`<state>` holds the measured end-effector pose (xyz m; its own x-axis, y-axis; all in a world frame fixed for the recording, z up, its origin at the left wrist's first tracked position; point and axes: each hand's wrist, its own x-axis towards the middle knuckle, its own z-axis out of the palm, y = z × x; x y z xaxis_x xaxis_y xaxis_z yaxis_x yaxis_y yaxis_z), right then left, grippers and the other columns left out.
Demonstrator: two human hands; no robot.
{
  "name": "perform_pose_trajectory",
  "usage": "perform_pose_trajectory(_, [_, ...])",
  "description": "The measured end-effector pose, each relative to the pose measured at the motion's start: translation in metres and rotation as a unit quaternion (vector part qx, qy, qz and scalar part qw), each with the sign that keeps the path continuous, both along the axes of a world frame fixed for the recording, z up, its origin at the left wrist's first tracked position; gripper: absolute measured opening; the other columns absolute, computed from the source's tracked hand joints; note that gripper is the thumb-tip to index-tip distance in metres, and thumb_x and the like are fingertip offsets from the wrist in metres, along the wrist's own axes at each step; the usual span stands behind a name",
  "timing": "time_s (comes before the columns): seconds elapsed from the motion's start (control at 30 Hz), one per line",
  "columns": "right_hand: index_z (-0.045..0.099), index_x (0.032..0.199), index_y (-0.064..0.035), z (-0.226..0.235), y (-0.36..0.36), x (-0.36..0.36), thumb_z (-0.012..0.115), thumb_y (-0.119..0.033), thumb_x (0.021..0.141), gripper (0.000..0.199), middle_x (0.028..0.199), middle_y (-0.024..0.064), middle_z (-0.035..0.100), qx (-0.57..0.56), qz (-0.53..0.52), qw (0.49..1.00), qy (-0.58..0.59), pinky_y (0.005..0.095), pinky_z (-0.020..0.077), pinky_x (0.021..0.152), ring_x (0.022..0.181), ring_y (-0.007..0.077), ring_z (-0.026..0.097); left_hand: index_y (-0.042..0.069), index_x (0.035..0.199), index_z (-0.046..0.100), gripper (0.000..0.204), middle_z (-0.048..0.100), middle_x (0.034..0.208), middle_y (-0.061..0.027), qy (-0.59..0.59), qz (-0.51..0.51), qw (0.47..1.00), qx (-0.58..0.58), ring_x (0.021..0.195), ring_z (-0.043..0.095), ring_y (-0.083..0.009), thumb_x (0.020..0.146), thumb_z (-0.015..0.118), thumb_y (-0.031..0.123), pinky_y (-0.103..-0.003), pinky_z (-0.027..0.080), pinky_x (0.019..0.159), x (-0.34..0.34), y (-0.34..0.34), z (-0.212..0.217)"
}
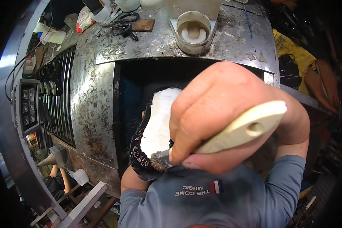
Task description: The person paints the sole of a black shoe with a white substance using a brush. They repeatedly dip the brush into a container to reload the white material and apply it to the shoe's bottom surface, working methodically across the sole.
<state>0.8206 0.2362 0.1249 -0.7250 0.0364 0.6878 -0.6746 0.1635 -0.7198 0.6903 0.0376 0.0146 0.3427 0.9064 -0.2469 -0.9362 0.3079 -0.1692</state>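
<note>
My right hand (220, 114) is closed around a brush (247, 127) with a pale handle that has a hole near its end. The brush's brown bristles touch the edge of a shoe upper (138, 146) where its black, wrinkled margin meets the white sole side (161, 110). That white side faces up, and my right hand covers part of it. My left hand (143, 113) is mostly hidden beneath the shoe upper; only a bit of finger shows at its left edge. My left forearm reaches under the shoe, and the hand holds it from below.
A stained metal bench (89, 114) surrounds a dark recess. At its far side stand a cloudy pot (193, 34), scissors (125, 24) and a brown block (143, 25). A lamp (27, 106) and a barred rack (62, 95) are left. Other people's hands (325, 83) show at right.
</note>
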Motion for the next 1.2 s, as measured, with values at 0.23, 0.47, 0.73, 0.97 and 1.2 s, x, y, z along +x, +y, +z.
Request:
perform_pose_trajectory(0.23, [0.074,0.086,-0.0001,0.005,0.009,-0.005,0.073,-0.003,0.082,0.006,0.077,0.0109,0.07,-0.065,0.134,0.966,-0.213,0.0356,0.0532,0.059,0.068,0.0286,0.067,0.007,0.153,0.038,0.078,0.056,0.134,-0.0228,-0.027,-0.034,0.999,0.004,0.099,0.066,-0.0343,0.101,0.045,0.064,-0.046,0.056,0.079,0.01,0.005,-0.002])
perform_pose_trajectory(0.47, [0.076,0.088,-0.0015,-0.015,0.011,-0.016,0.073,-0.011,0.077,0.014,0.078,0.0095,0.073,-0.048,0.145,0.966,-0.211,0.0335,0.0555,0.062,0.07,0.022,0.07,0.004,0.15,0.04,0.081,0.059,0.126,-0.0226,-0.042,-0.067,0.997,-0.007,0.091,0.066,-0.032,0.098,0.048,0.066,-0.043,0.055,0.071,0.016,0.004,-0.004])
perform_pose_trajectory(0.73, [0.078,0.089,-0.0012,-0.02,0.026,-0.008,0.073,-0.012,0.073,0.02,0.081,0.0093,0.076,0.007,0.127,0.968,-0.215,0.0315,0.0559,0.068,0.072,0.0171,0.071,0.001,0.147,0.042,0.085,0.062,0.117,-0.0224,-0.015,-0.103,0.994,-0.021,0.081,0.066,-0.0294,0.096,0.052,0.068,-0.038,0.054,0.063,0.015,-0.005,0.002])
perform_pose_trajectory(0.97, [0.077,0.097,-0.0009,-0.023,0.036,-0.001,0.076,-0.015,0.083,0.02,0.089,0.009,0.077,0.014,0.11,0.964,-0.241,0.0306,0.0569,0.074,0.08,0.0159,0.072,-0.002,0.144,0.043,0.088,0.065,0.109,-0.0222,0.089,-0.095,0.991,-0.038,0.073,0.066,-0.0271,0.094,0.055,0.069,-0.035,0.053,0.056,0.002,-0.017,0.009])
perform_pose_trajectory(1.2, [0.077,0.107,-0.0034,-0.022,0.048,0.037,0.079,-0.024,0.09,0.027,0.098,0.0072,0.077,-0.059,-0.038,0.971,-0.229,0.0296,0.0562,0.081,0.091,0.0141,0.071,-0.001,0.145,0.047,0.085,0.067,0.119,-0.0207,0.313,0.067,0.945,-0.061,0.097,0.067,-0.0336,0.086,0.071,0.055,-0.048,0.054,0.081,-0.063,-0.05,0.011])
